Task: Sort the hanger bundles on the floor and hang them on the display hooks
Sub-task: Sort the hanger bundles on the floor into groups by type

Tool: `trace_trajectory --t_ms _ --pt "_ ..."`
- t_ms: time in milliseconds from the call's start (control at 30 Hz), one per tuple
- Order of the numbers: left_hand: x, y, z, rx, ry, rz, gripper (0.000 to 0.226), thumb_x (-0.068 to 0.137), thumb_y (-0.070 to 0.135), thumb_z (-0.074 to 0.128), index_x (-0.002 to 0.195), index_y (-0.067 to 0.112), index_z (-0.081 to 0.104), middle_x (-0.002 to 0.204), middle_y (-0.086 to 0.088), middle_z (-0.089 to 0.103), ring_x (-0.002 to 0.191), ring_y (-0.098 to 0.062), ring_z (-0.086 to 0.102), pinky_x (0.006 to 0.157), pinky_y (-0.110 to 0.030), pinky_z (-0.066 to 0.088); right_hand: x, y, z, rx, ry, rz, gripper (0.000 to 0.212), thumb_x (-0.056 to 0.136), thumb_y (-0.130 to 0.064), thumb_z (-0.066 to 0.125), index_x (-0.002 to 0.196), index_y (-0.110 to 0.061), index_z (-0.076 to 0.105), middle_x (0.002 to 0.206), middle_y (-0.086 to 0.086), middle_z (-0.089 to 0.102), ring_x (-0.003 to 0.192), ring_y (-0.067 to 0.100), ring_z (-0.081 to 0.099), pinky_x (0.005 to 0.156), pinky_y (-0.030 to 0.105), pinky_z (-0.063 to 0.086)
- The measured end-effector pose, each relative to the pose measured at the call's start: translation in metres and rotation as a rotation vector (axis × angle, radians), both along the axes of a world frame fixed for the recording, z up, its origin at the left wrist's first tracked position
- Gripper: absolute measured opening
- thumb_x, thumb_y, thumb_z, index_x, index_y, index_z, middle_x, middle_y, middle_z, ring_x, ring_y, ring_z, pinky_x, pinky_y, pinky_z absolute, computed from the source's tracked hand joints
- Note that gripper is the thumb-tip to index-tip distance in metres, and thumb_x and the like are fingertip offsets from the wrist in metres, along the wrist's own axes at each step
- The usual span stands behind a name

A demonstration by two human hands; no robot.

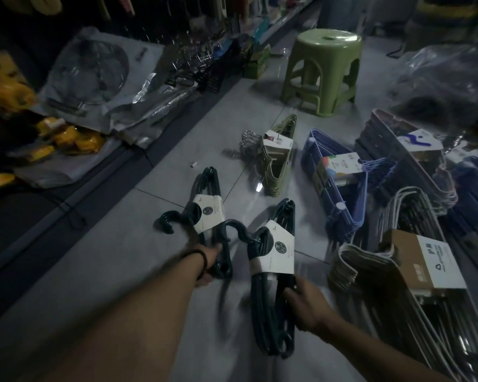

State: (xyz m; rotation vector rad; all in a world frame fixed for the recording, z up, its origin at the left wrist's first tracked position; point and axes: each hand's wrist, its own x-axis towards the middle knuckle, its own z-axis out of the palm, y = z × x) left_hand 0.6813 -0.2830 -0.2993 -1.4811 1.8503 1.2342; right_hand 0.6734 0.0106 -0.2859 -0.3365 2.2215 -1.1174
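Two dark green hanger bundles with white paper sleeves lie low over the grey tiled floor. My left hand (209,264) grips the lower end of the left dark green bundle (208,213). My right hand (307,306) is closed on the side of the right dark green bundle (272,260). Further off on the floor lie an olive hanger bundle (278,158), a blue hanger bundle (334,177), a pinkish hanger bundle (409,155) and a white wire hanger bundle (414,274) with a cardboard label. No display hooks can be made out in the dark.
A green plastic stool (322,70) stands beyond the bundles. The bottom shelf on the left carries bagged goods (94,78) and yellow packages (75,137). Clear plastic bags (447,75) lie at the right. A small white object (194,164) lies on the tiles.
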Motion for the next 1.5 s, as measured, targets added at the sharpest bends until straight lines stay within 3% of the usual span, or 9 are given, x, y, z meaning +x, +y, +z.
trace_trajectory --t_ms 267,433,600,767,900,1067,1233,1367,1500 --pt "-0.023 0.0 -0.041 0.267 0.096 0.414 0.043 0.093 0.024 0.067 0.131 0.006 0.058 0.116 -0.019 0.072 0.099 -0.036 0.072 0.091 -0.049 0.06 -0.006 0.017 -0.02 0.114 0.194 0.058 0.021 0.103 -0.02 0.053 0.115 -0.037 0.049 0.106 -0.009 0.065 0.092 0.017 0.067 0.084 0.039 0.058" --pt "-0.007 -0.011 0.009 -0.161 0.236 0.232 0.052 0.104 0.039 0.054 0.145 0.007 0.049 0.144 -0.018 0.057 0.125 -0.037 0.06 0.098 -0.044 0.051 -0.004 0.012 -0.033 0.179 0.233 0.113 0.026 0.102 -0.024 0.053 0.128 -0.024 0.053 0.12 0.001 0.066 0.102 0.017 0.065 0.09 0.034 0.055" --pt "0.002 -0.038 0.029 0.163 0.446 0.39 0.034 0.101 0.014 0.06 0.135 0.017 0.055 0.12 -0.024 0.069 0.098 -0.043 0.071 0.073 -0.058 0.062 -0.005 -0.006 -0.044 0.216 -0.011 0.117 0.038 0.1 -0.035 0.062 0.133 -0.022 0.048 0.124 0.006 0.067 0.104 0.024 0.071 0.089 0.041 0.061" --pt "0.014 -0.029 0.03 0.034 0.552 0.243 0.028 0.095 0.033 0.066 0.119 0.02 0.063 0.112 -0.018 0.074 0.092 -0.037 0.075 0.075 -0.056 0.062 -0.012 -0.019 -0.025 0.281 -0.001 0.165 0.021 0.107 -0.034 0.052 0.111 -0.015 0.06 0.104 0.011 0.073 0.085 0.025 0.077 0.078 0.038 0.064" --pt "0.026 0.032 0.041 -0.148 0.584 0.113 0.022 0.101 0.031 0.05 0.122 0.023 0.049 0.112 -0.006 0.069 0.097 -0.028 0.07 0.089 -0.049 0.061 -0.022 -0.032 0.004 0.188 0.232 -0.009 0.049 0.106 -0.053 0.043 0.128 -0.01 0.054 0.121 0.013 0.068 0.104 0.028 0.066 0.088 0.043 0.055" --pt "0.059 0.129 0.046 -0.232 0.606 0.001 0.03 0.106 0.019 0.048 0.135 0.013 0.042 0.123 -0.008 0.063 0.102 -0.026 0.063 0.087 -0.033 0.048 -0.045 -0.041 0.044 -0.365 -0.294 -0.238 0.058 0.1 -0.06 0.053 0.141 -0.023 0.039 0.117 0.015 0.067 0.092 0.032 0.075 0.074 0.048 0.064" --pt "0.097 0.17 0.057 -0.13 0.562 -0.178 0.014 0.11 0.03 0.042 0.122 0.03 0.035 0.102 0.012 0.051 0.081 0.0 0.048 0.067 -0.01 0.035 -0.035 -0.036 0.041 -0.109 -0.095 -0.215 0.045 0.1 -0.047 0.06 0.13 -0.019 0.042 0.123 0.008 0.062 0.101 0.027 0.07 0.072 0.043 0.066" --pt "0.094 0.128 0.055 -0.127 0.514 -0.408 0.054 0.106 0.054 0.039 0.088 0.016 0.072 0.083 -0.006 0.075 0.081 -0.024 0.072 0.071 -0.024 0.055 -0.015 -0.014 0.023 -0.184 -0.196 -0.215 0.037 0.102 -0.048 0.054 0.128 -0.025 0.041 0.122 0.011 0.064 0.097 0.028 0.074 0.073 0.044 0.066" --pt "0.053 0.062 0.044 -0.596 0.473 -0.607 0.022 0.101 0.033 0.055 0.081 0.024 0.052 0.086 -0.001 0.063 0.081 -0.026 0.063 0.068 -0.033 0.048 0.004 -0.008 -0.005 -0.079 -0.079 -0.087 0.059 0.089 -0.076 0.047 0.121 -0.028 0.038 0.114 0.006 0.064 0.096 0.024 0.072 0.076 0.044 0.064"
